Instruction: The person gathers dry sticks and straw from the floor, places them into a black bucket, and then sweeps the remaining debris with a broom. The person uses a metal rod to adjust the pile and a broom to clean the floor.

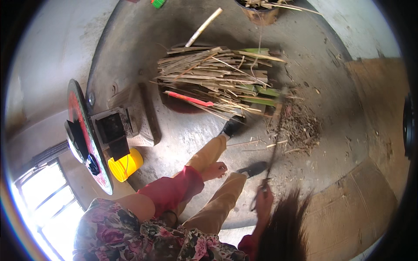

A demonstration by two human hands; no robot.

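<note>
My right hand is closed round one end of a long, thin, dark stick, blurred at its far end, which reaches over a heap of plant debris. Near my knee, my left hand has curled fingers; whether something small is in them cannot be told. Beyond my feet lies a large pile of dry split sticks and stalks, with some green leaf pieces and a red strip at its near side. The pile partly covers a dark reddish, rounded thing. Dark hair hides part of my right forearm.
A thick pale stick lies beyond the pile, near a brown container of sticks. At left are a yellow bucket, a perforated plastic piece and a round red table. Cardboard lies at right.
</note>
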